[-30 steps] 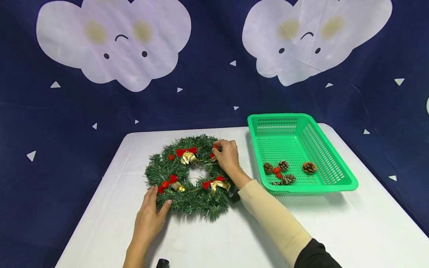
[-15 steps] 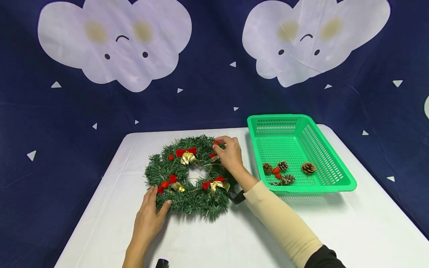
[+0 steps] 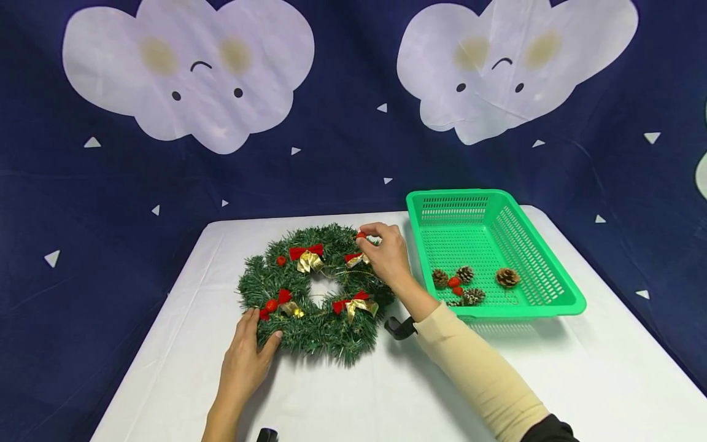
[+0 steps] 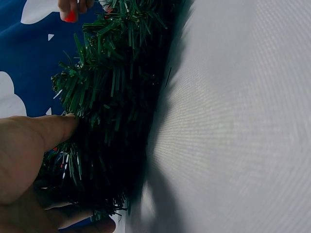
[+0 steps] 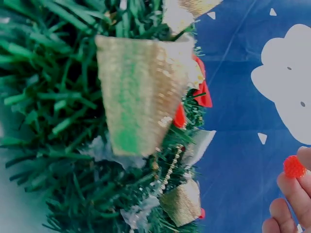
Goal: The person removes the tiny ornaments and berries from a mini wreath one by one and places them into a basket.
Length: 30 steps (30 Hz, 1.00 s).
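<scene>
A green artificial Christmas wreath [image 3: 326, 337] lies on the white table, decorated with red-and-gold bows [image 3: 356, 304] and red berries [image 3: 281, 261]. My left hand [image 3: 243, 362] holds its lower left edge; in the left wrist view the thumb [image 4: 60, 128] presses the greenery while the fingers reach round below. Over the wreath's upper right part, my right hand [image 3: 389, 258] pinches a small bumpy red berry [image 5: 293, 167] between thumb and fingertips. That berry sits just above the greenery, near the upper right bow [image 3: 356, 259].
To the right stands a green plastic basket [image 3: 552, 258] holding several pine cones [image 3: 507, 278] and red berries [image 3: 454, 282]. A black device [image 3: 400, 328] is by the right wrist, and another black piece [image 3: 267, 435] shows at the bottom edge. A dark blue cloth with clouds hangs behind.
My right hand has moved slightly up and to the right with the red berry, drawing away from the upper right bow. The left hand and the wreath have stayed in place.
</scene>
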Each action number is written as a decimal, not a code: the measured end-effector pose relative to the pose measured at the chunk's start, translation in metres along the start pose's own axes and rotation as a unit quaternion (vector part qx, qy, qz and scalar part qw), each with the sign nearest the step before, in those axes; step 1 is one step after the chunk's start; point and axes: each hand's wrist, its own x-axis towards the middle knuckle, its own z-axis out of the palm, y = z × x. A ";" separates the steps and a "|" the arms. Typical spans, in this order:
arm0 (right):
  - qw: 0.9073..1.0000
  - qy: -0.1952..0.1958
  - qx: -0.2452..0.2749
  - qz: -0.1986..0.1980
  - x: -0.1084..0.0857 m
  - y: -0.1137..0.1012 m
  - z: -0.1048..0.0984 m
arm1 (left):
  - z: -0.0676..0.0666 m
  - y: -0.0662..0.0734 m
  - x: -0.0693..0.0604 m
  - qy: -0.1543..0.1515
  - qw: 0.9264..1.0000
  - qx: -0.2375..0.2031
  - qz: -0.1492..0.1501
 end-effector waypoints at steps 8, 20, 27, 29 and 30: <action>1.000 -0.002 0.025 -0.015 -0.002 -0.003 -0.016 | 0.001 0.000 0.000 0.001 1.000 -0.002 0.000; 1.000 -0.017 0.004 -0.002 -0.011 -0.002 -0.052 | 0.000 0.001 0.000 -0.003 1.000 -0.003 -0.001; 1.000 -0.012 -0.009 0.014 -0.017 0.005 -0.069 | -0.001 0.001 -0.001 -0.004 1.000 0.001 -0.003; 1.000 -0.010 -0.011 0.013 -0.018 0.008 -0.073 | -0.001 0.002 -0.001 -0.005 1.000 0.001 -0.002; 1.000 -0.010 -0.013 0.012 -0.019 0.009 -0.076 | -0.001 0.002 -0.001 -0.005 1.000 0.001 -0.002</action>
